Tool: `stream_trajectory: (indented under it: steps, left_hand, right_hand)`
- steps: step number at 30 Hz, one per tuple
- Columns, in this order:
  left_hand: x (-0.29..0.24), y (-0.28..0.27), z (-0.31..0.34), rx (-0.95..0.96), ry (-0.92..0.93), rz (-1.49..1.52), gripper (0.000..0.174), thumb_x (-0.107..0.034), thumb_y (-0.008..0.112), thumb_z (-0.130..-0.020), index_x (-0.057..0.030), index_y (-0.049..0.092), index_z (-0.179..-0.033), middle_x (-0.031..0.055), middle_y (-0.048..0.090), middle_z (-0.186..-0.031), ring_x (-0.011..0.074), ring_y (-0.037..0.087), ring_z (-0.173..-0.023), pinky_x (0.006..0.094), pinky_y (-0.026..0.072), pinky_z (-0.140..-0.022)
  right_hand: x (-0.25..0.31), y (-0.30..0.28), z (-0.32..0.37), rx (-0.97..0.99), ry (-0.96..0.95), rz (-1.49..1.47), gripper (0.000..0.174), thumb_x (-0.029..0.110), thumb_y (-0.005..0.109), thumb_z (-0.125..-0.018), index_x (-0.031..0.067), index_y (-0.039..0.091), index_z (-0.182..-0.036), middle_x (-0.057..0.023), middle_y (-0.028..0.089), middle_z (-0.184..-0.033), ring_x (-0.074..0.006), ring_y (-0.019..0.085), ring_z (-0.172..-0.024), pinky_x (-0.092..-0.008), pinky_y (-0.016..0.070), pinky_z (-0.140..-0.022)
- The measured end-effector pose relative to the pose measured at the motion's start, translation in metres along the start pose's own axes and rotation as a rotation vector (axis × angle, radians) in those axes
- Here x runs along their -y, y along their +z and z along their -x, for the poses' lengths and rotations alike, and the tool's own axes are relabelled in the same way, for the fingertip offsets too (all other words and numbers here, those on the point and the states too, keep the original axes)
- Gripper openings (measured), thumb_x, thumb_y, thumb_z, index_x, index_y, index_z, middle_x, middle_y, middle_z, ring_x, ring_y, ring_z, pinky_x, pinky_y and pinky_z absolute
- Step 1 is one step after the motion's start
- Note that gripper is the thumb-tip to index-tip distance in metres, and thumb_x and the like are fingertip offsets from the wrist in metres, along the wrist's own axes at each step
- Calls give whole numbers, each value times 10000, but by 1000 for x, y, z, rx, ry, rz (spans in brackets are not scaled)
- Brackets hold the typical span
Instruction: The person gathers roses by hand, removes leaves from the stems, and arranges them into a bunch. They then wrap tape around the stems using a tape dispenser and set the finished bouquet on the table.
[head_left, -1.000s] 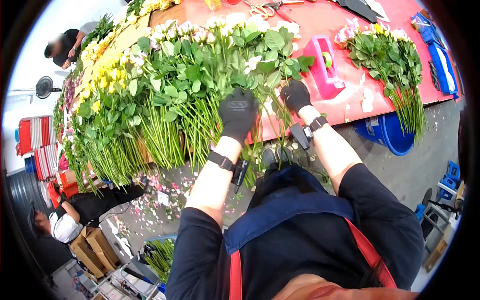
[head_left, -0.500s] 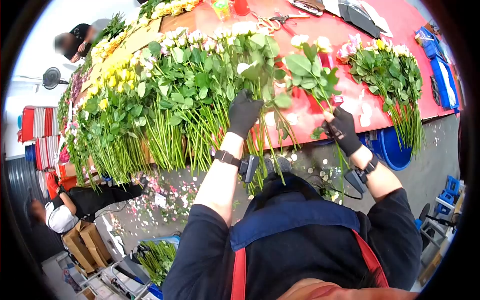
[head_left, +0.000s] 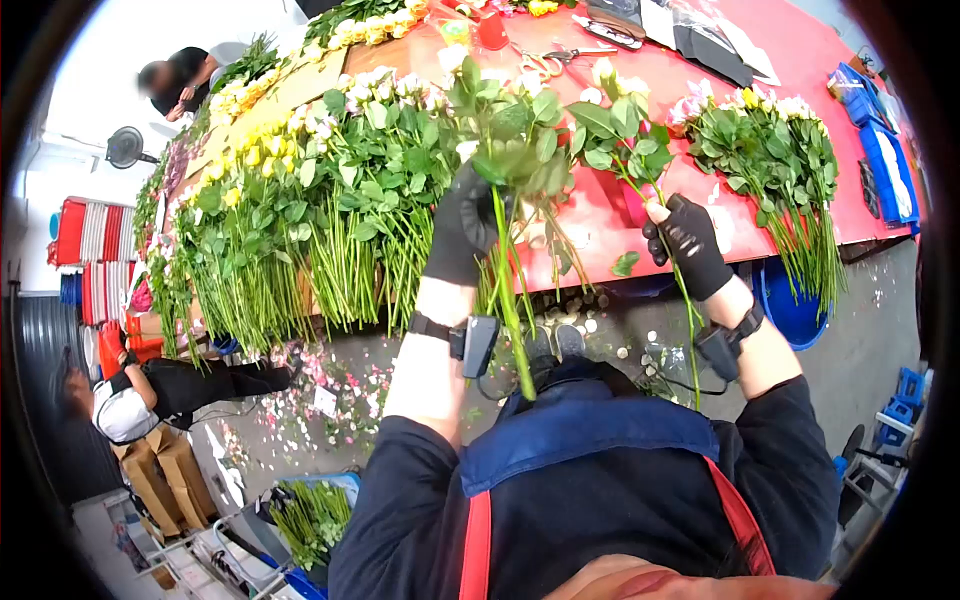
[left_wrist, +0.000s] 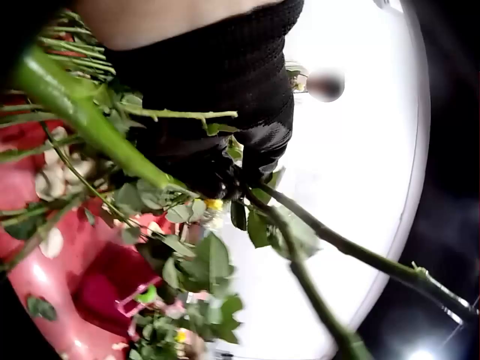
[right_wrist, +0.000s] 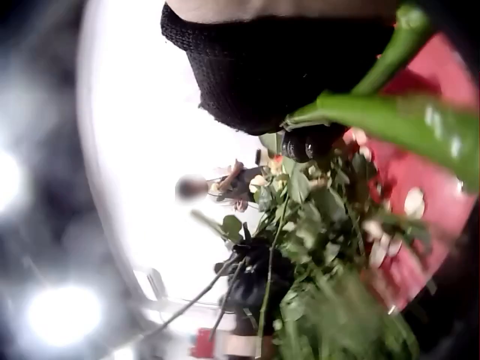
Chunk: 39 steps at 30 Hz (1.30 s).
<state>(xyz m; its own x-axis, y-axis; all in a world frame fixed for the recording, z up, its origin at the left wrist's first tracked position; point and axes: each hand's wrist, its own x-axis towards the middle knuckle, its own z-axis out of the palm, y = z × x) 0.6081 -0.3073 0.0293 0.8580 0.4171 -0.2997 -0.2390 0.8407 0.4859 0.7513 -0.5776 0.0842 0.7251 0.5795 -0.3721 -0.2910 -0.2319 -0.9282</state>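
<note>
My left hand (head_left: 462, 228), in a black glove, grips rose stems (head_left: 515, 320) at the table's near edge; their leaves (head_left: 510, 150) blur above it. In the left wrist view, stems (left_wrist: 289, 240) stick out either side of the gloved fist. My right hand (head_left: 688, 243), also gloved with a bare thumb tip, pinches a few long rose stems (head_left: 693, 335). Pale blooms (head_left: 604, 72) and broad leaves (head_left: 622, 125) top them, leaning left over the table. In the right wrist view, thick green stems (right_wrist: 390, 120) cross beside the glove. A big row of roses (head_left: 370, 190) lies left of my hands.
A finished-looking bunch of roses (head_left: 770, 150) lies at the right, stems over the edge. A pink tape dispenser (left_wrist: 112, 289) stands on the red table (head_left: 720, 205). Scissors (head_left: 580, 53) lie farther back. Below the edge is a blue bucket (head_left: 790, 305); two other people are at the left.
My right hand has swung from the middle to the right with roses. My left hand has pulled stems up and nearer from the row, and now holds them upright.
</note>
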Motion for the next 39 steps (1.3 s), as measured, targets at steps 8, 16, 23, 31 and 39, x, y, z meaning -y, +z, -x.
stream_trajectory:
  steps: [8,16,23,31,39]
  left_hand:
    - [-9,39,-4,35,-20,-414,433,-24,556,-871,-25,462,-1294,109,622,-986,194,618,-773,299,510,-612]
    - [20,27,30,-284,507,-1450,536,-74,685,-752,-5,522,-1258,91,653,-869,138,601,-715,268,493,-657]
    - [33,9,50,-307,404,-1008,558,-86,688,-800,-20,472,-1309,78,649,-880,105,572,-634,243,468,-545]
    - [68,-1,43,-375,229,-443,435,0,625,-810,2,472,-1217,92,623,-888,182,613,-722,282,524,-639]
    - [106,4,27,-151,196,-267,716,95,558,-758,-36,284,-1407,157,560,-1145,225,621,-873,301,531,-723]
  right_hand:
    - [50,-17,-3,237,81,-231,193,247,613,-908,56,597,-899,-14,576,-732,-92,505,-555,-220,413,-504]
    - [10,-28,-34,302,65,82,226,261,626,-886,37,603,-898,-85,633,-765,-183,598,-571,-301,504,-522]
    - [98,-37,-12,303,142,156,196,279,683,-837,92,622,-837,-14,556,-634,-116,514,-483,-249,404,-424]
    - [101,-22,-41,455,-303,294,229,229,601,-905,19,534,-840,-97,626,-745,-151,579,-511,-280,461,-442]
    - [-82,67,-118,427,-191,48,242,238,684,-846,49,573,-948,-80,647,-791,-174,624,-666,-316,495,-599]
